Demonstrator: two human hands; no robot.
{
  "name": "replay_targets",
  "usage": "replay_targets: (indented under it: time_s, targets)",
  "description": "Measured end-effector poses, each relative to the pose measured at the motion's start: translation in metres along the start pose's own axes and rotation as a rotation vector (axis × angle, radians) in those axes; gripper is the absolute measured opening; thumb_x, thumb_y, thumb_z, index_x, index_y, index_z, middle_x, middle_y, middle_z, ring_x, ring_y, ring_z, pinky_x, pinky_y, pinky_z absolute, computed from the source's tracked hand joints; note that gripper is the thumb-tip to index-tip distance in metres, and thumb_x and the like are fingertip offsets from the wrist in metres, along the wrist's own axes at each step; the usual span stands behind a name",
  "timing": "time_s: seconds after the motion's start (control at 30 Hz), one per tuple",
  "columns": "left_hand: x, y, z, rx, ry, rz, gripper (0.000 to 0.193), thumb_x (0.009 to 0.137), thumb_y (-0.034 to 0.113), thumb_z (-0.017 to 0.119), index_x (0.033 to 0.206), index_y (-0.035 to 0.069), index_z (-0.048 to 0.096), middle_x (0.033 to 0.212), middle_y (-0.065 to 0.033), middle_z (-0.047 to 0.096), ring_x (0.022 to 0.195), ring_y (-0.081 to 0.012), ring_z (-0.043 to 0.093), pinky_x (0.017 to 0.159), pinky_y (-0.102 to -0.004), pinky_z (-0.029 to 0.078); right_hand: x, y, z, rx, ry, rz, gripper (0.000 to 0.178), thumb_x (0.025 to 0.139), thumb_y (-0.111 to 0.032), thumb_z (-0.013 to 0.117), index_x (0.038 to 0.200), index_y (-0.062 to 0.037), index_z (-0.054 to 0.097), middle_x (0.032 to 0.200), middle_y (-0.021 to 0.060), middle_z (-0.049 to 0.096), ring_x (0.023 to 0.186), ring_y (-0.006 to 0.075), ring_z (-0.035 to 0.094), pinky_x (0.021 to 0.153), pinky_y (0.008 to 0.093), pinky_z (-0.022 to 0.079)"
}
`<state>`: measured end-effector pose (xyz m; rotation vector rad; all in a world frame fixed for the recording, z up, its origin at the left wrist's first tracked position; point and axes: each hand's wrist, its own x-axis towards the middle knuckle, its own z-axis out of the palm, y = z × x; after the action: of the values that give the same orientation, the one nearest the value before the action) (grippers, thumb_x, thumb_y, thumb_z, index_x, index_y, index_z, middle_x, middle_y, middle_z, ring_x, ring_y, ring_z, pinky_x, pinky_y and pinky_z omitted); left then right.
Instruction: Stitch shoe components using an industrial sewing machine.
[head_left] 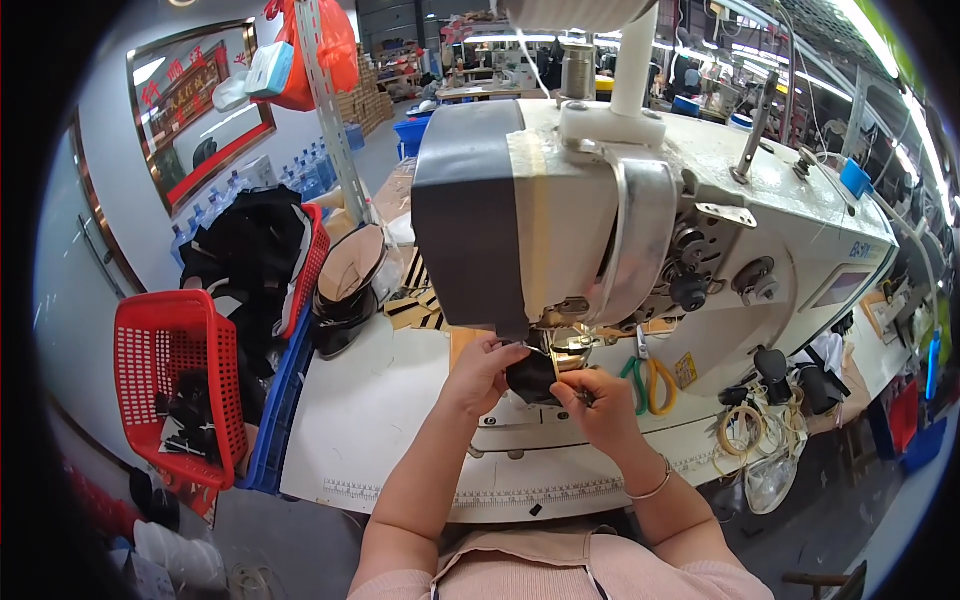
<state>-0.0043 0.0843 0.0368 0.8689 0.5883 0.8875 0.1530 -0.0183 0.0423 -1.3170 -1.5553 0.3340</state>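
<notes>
A small black piece of material (pixel 530 382), perhaps fabric or leather, lies under the needle area of a large white and grey sewing machine (pixel 575 230). On its left edge, my left hand (pixel 482 372) grips it with thumb and fingers. My right hand (pixel 606 408) is closed, with thumb and forefinger pinching its right edge; the other fingers are curled under. The lit metal presser area (pixel 570 345) sits just beyond both hands, and the needle tip is hard to make out. Scissors with green and yellow handles (pixel 650 385) lie right of my right hand.
A red basket (pixel 225 345) with black pieces stands left of the white table (pixel 360 420), beside a blue crate (pixel 277 420). Black and tan shoe uppers (pixel 350 285) sit at the table's left. Tape rolls (pixel 740 430) and black parts lie at right. A ruler strip (pixel 400 494) runs along the front edge.
</notes>
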Motion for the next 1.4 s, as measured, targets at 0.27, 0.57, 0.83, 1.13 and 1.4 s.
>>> replay_targets:
  time_s: [0.27, 0.57, 0.83, 1.13, 1.4]
  targets:
    - [-0.030, -0.032, 0.015, -0.231, 0.089, 0.045, 0.027, 0.082, 0.014, 0.060, 0.104, 0.001, 0.051, 0.082, -0.0023, 0.059, 0.070, -0.0089, 0.057, 0.060, -0.0207, 0.046, -0.015, 0.003, -0.008, 0.235, -0.149, 0.123, 0.012, 0.078, -0.012, 0.067, 0.079, -0.0006, 0.062, 0.071, 0.0030, 0.057, 0.063, 0.0085, 0.048, 0.057, 0.0218, 0.039]
    - [-0.051, -0.051, 0.018, 0.092, 0.102, 0.288, 0.019, 0.076, 0.011, 0.069, 0.090, 0.003, 0.060, 0.080, 0.0000, 0.061, 0.071, -0.0048, 0.054, 0.061, -0.0196, 0.043, -0.014, 0.000, -0.004, 0.138, -0.090, 0.005, 0.010, 0.076, -0.009, 0.068, 0.079, -0.0013, 0.062, 0.067, 0.0040, 0.054, 0.065, 0.0127, 0.046, 0.058, 0.0243, 0.038]
    - [-0.043, -0.031, 0.026, 0.144, 0.132, 0.329, 0.019, 0.077, 0.010, 0.069, 0.091, 0.001, 0.060, 0.083, -0.0024, 0.063, 0.073, -0.0059, 0.056, 0.066, -0.0202, 0.045, -0.005, -0.007, -0.007, -0.080, -0.039, -0.186, 0.009, 0.071, -0.008, 0.068, 0.072, -0.0058, 0.059, 0.064, 0.0036, 0.055, 0.065, 0.0202, 0.046, 0.060, 0.0313, 0.038]
    - [-0.050, -0.043, 0.030, 0.305, 0.172, 0.163, 0.027, 0.078, 0.014, 0.069, 0.099, 0.000, 0.058, 0.089, -0.0035, 0.062, 0.077, -0.0084, 0.057, 0.071, -0.0224, 0.047, 0.001, -0.003, -0.010, -0.090, -0.091, -0.133, 0.009, 0.073, -0.009, 0.065, 0.080, -0.0066, 0.061, 0.073, 0.0056, 0.059, 0.070, 0.0247, 0.050, 0.064, 0.0330, 0.041]
    - [-0.067, -0.059, 0.020, 0.150, 0.022, 0.107, 0.022, 0.083, 0.010, 0.063, 0.102, 0.002, 0.057, 0.092, -0.0031, 0.062, 0.080, -0.0075, 0.057, 0.071, -0.0211, 0.046, 0.029, 0.031, -0.054, 0.141, -0.670, 0.035, 0.014, 0.078, -0.011, 0.066, 0.086, -0.0019, 0.060, 0.072, 0.0020, 0.060, 0.067, 0.0085, 0.052, 0.061, 0.0233, 0.042]
